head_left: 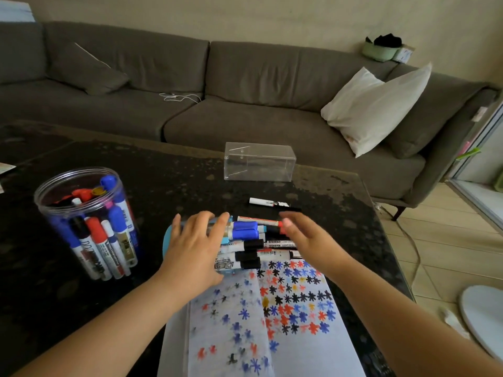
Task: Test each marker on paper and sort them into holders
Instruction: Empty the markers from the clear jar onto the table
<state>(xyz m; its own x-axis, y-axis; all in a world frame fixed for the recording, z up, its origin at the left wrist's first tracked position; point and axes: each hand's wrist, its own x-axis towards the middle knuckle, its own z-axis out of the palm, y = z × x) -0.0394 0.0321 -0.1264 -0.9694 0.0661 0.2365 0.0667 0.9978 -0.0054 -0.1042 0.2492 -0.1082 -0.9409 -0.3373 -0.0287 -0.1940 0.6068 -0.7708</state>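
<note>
The left hand [194, 242] is laid flat, fingers spread and nearly straight, on a heap of cylindrical markers [245, 240] at the centre of the frame; nothing is gripped. The right hand [304, 235] is held open just right of the heap, fingers extended and blurred; contact with the markers cannot be determined. The heap is seen to consist of white plastic barrels with blue, black and red caps, stacked lengthwise partly on a light-blue oval object [166, 240]. One black-capped marker [269, 203] lies apart, above the heap. Below the heap, a white paper sheet [313, 349] is covered with small star-shaped test marks. At the left, a clear round plastic jar [51, 202] is filled with upright markers. A clear rectangular box [260, 165] stands at the upper centre on the dark speckled glossy table [177, 180].
</note>
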